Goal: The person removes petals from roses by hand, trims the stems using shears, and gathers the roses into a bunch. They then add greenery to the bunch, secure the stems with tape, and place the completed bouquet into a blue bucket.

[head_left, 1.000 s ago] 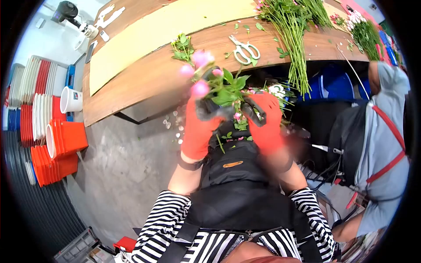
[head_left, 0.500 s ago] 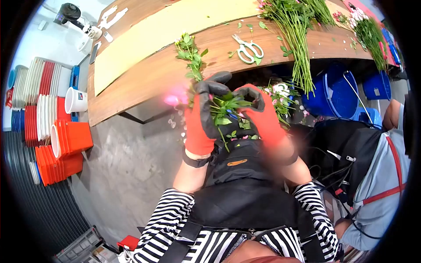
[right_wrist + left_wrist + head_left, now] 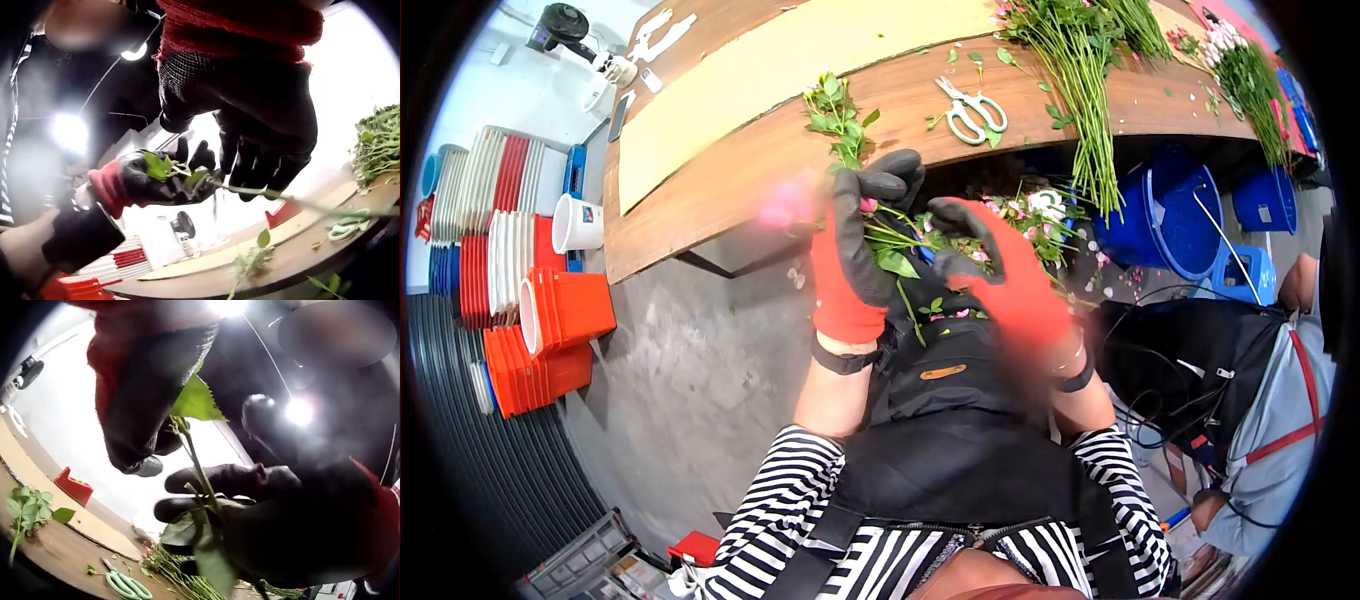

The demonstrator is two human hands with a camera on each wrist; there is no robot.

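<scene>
In the head view, the blooms [image 3: 790,205] beside the left hand [image 3: 855,245] were blurred (a pink smear), and that hand hid part of the stems [image 3: 890,236]. The leafy bundle [image 3: 1080,95] on the tabletop [image 3: 740,185] ran off the top edge; the label [image 3: 597,214] on the white bucket [image 3: 574,226] was too small to read.

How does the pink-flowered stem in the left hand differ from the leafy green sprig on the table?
The pink-flowered green stem is in the red-and-black gloved left hand; the leafy green sprig lies on the brown wooden table. The stem carries blurred pink blooms; the sprig shows mostly leaves. Both have green leaves.
</scene>
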